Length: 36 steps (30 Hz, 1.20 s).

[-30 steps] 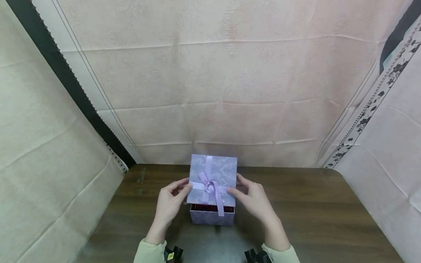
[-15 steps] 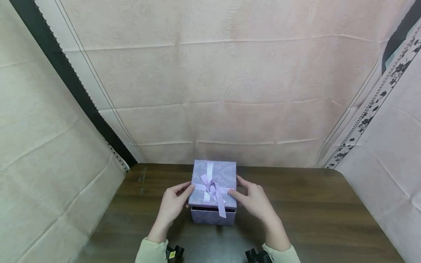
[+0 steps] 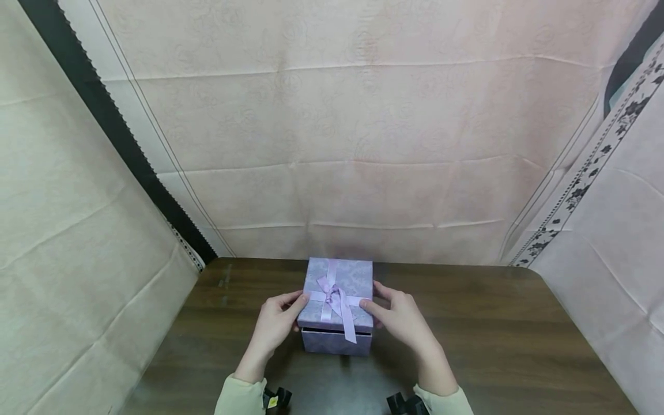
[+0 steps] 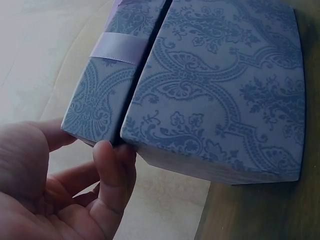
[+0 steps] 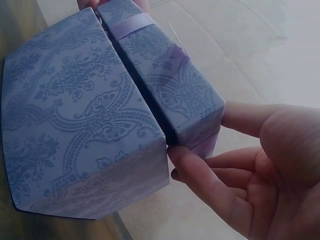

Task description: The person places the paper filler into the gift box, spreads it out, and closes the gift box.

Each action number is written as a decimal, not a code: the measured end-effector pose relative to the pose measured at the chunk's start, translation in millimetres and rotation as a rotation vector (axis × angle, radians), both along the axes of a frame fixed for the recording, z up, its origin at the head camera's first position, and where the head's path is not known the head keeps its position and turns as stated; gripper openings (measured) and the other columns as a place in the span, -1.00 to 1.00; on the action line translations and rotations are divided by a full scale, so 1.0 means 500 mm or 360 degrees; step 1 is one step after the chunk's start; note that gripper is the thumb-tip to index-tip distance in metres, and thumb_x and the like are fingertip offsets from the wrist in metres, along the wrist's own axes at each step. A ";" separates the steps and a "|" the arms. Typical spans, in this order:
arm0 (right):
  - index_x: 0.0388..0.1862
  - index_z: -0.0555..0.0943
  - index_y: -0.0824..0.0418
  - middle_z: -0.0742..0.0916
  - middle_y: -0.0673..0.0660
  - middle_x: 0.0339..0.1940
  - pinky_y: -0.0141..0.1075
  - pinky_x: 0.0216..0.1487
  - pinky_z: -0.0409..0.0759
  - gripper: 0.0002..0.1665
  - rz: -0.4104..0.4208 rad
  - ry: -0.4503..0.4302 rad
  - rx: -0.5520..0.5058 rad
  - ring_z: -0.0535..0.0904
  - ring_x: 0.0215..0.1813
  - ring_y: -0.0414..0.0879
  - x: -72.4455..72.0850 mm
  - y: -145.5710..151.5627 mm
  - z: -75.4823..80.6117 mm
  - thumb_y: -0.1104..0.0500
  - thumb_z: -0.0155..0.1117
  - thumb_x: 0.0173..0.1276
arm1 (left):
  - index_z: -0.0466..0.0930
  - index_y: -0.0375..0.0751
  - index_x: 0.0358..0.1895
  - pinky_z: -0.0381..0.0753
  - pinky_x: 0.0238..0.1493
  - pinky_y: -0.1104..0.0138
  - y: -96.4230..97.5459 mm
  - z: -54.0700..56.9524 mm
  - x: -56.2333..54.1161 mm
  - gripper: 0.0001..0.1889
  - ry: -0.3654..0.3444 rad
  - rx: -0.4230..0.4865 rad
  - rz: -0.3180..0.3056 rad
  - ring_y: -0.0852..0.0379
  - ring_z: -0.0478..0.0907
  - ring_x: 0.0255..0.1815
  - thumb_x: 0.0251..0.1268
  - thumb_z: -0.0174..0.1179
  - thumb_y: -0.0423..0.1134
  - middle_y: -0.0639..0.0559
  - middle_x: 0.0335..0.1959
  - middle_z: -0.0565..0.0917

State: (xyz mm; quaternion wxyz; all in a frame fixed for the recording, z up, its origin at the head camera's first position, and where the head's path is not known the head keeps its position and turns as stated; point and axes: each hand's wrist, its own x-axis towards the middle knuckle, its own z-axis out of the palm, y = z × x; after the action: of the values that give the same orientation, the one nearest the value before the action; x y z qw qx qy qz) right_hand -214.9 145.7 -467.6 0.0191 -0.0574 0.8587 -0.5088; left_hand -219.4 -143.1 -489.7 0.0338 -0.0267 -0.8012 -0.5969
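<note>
A purple patterned gift box [image 3: 336, 342] stands on the table in the head view. Its lid [image 3: 349, 275] sits over the top, with a narrow dark gap left between lid and base. A lilac ribbon bow [image 3: 332, 294] crosses the lid, one tail hanging over the front. My left hand [image 3: 276, 320] pinches the lid's left edge between thumb and fingers. On the opposite side my right hand [image 3: 402, 314] grips the lid's right edge the same way. Both wrist views show the gap beside the fingertips. The inside of the box is hidden.
The dark wooden table [image 3: 493, 340] stretches to both sides of the box. Behind it hangs a pale cloth [image 3: 363, 144], and more cloth [image 3: 78, 259] encloses the left and right sides. A black strap device is on each wrist.
Both hands have lowered the lid onto the box and levelled it. The gap at the front has narrowed, and the dark red inside seen earlier is now covered.
</note>
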 end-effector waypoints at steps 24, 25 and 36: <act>0.50 0.54 0.40 0.77 0.33 0.20 -0.24 -0.36 0.74 -0.16 -0.0009 0.0012 0.0030 0.73 -0.46 -0.05 0.001 -0.004 -0.003 -0.14 0.47 0.49 | 0.75 -0.37 0.22 0.46 -0.59 0.33 -0.004 -0.004 0.000 -0.47 -0.0039 -0.0135 -0.0055 0.05 0.58 -0.62 0.52 0.36 0.05 -0.07 -0.18 0.77; 0.50 0.54 0.41 0.77 0.33 0.20 -0.24 -0.37 0.73 -0.16 -0.0006 0.0013 0.0031 0.73 -0.46 -0.04 0.001 -0.004 -0.003 -0.14 0.47 0.49 | 0.75 -0.37 0.22 0.46 -0.59 0.33 -0.004 -0.004 0.000 -0.47 -0.0039 -0.0136 -0.0054 0.05 0.58 -0.62 0.52 0.36 0.05 -0.08 -0.18 0.78; 0.51 0.52 0.41 0.76 0.35 0.20 -0.24 -0.33 0.73 -0.17 0.0089 0.0000 0.0023 0.78 -0.41 0.07 0.001 0.002 -0.010 -0.09 0.47 0.49 | 0.70 -0.36 0.30 0.57 -0.53 0.30 -0.006 -0.008 0.000 -0.44 -0.0046 -0.0188 -0.0143 0.04 0.60 -0.60 0.52 0.36 0.05 -0.08 -0.17 0.76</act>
State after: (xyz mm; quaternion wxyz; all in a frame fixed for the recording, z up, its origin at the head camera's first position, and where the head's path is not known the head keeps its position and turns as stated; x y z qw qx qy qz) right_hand -214.2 146.5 -472.6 0.0337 -0.0812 0.8604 -0.5019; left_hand -219.6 -146.2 -493.6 -0.0063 -0.0559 -0.8335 -0.5497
